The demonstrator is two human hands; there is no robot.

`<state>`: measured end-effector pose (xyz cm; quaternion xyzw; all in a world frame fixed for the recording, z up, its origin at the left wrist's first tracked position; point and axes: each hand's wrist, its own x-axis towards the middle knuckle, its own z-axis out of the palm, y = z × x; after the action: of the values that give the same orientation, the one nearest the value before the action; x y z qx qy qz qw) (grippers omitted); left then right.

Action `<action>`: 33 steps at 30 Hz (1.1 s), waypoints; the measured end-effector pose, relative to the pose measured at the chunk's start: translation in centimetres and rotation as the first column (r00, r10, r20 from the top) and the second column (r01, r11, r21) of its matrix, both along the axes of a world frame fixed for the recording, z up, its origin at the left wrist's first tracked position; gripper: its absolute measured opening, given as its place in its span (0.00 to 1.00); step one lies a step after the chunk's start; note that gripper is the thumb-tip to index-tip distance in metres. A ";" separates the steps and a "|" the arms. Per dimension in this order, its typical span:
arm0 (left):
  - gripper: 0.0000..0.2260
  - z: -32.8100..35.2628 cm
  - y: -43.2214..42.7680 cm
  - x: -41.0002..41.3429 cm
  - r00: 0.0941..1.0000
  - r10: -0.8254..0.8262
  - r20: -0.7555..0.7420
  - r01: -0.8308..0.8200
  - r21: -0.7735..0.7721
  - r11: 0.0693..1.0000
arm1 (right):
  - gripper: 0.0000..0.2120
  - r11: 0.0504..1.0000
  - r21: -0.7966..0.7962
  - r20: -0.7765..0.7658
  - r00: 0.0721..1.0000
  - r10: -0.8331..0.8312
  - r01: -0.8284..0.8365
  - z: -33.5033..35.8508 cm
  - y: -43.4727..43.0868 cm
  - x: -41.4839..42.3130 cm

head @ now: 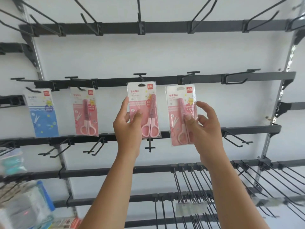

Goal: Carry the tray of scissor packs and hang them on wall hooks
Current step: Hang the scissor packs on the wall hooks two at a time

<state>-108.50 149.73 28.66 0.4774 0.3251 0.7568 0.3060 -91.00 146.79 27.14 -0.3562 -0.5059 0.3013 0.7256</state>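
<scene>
The left hand holds the left edge of a pink scissor pack that hangs on a black hook in the middle of the wall rack. Its thumb presses on the front of the pack and its fingers sit behind the edge.

The right hand grips another pink scissor pack just to the right. The thumb is on the front and the fingers curl loosely by the right side. This pack tilts a little, and its top hole sits just under the next hook. I cannot tell if it is on the hook.

Both packs have a white top with a red logo, a pink card, and pink scissors under clear plastic.

Further left hang one more pink pack and a blue pack. Many other hooks on the rack are bare.
</scene>
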 end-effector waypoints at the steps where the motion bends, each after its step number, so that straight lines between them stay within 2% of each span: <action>1: 0.24 0.0 0.0 0.1 1.000 0.005 0.001 -0.005 -0.002 1.000 | 0.20 1.000 -0.003 0.003 1.000 0.000 0.000 0.0 0.1 0.1; 6: 0.21 0.5 -0.1 0.7 0.996 0.085 -0.002 -0.085 0.036 0.996 | 0.19 1.000 -0.010 -0.001 1.000 -0.012 0.012 0.2 0.3 0.8; 11: 0.23 1.1 -0.2 0.9 0.991 0.125 -0.041 -0.124 0.041 0.991 | 0.18 0.999 -0.018 0.003 0.999 -0.046 0.046 0.1 0.6 1.4; 17: 0.18 0.3 1.1 0.6 0.985 0.089 -0.145 -0.092 -0.009 0.996 | 0.18 0.994 -0.009 0.025 0.994 -0.110 0.110 0.7 1.3 1.9; 30: 0.14 -0.3 2.3 -0.4 0.994 0.019 -0.105 -0.029 -0.090 0.996 | 0.15 0.978 -0.007 0.048 0.977 -0.208 0.209 2.1 2.5 2.9; 33: 0.14 -0.3 2.2 -0.5 0.995 0.018 -0.101 -0.028 -0.093 0.995 | 0.13 0.975 0.014 0.119 0.968 -0.223 0.223 2.7 2.4 3.1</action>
<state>-109.04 151.97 28.36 0.4958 0.3810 0.7193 0.3028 -87.95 149.17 29.83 -0.4278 -0.5055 0.1958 0.7232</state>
